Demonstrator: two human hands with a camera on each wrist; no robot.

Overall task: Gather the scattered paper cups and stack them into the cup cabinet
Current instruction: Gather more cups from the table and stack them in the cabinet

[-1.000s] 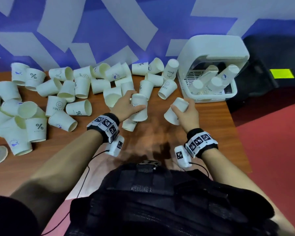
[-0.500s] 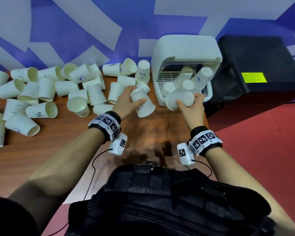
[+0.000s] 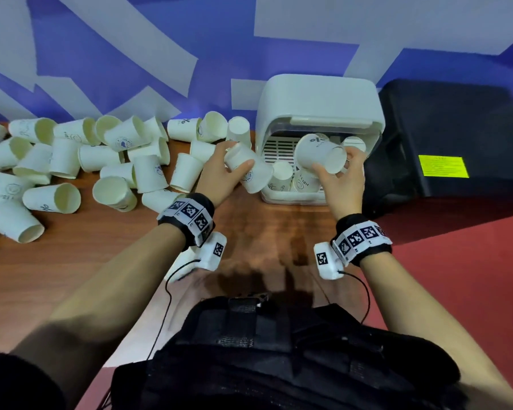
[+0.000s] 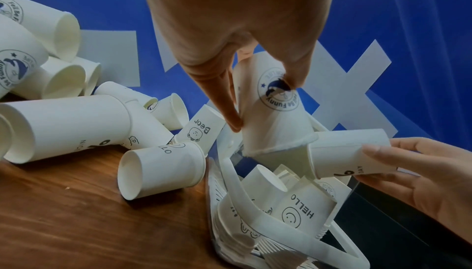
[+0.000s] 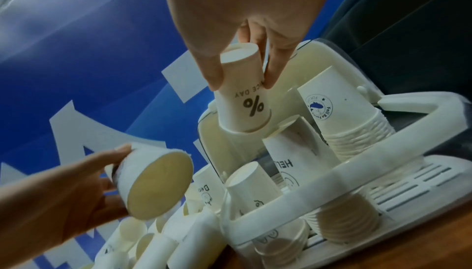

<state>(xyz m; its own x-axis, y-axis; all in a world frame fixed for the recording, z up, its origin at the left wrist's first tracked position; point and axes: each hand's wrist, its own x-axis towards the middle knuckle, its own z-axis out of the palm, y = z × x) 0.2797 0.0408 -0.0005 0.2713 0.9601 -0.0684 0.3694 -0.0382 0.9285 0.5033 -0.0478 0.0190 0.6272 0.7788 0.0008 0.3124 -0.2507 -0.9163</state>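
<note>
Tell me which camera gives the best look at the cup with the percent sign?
The right wrist view: the percent-sign cup fills the middle, print readable, pinched upside down by the right hand over the cup cabinet. The head view shows it smaller, tilted, print partly visible. The left wrist view catches only its side at the edge.

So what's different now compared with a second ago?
Both hands carried their cups away from the scattered pile to the cup cabinet. The right hand now holds its "%" cup at the opening, above the stacks inside; the left hand holds its dolphin-logo cup just beside it. Neither cup was let go. The loose cups on the table seem unmoved.
</note>
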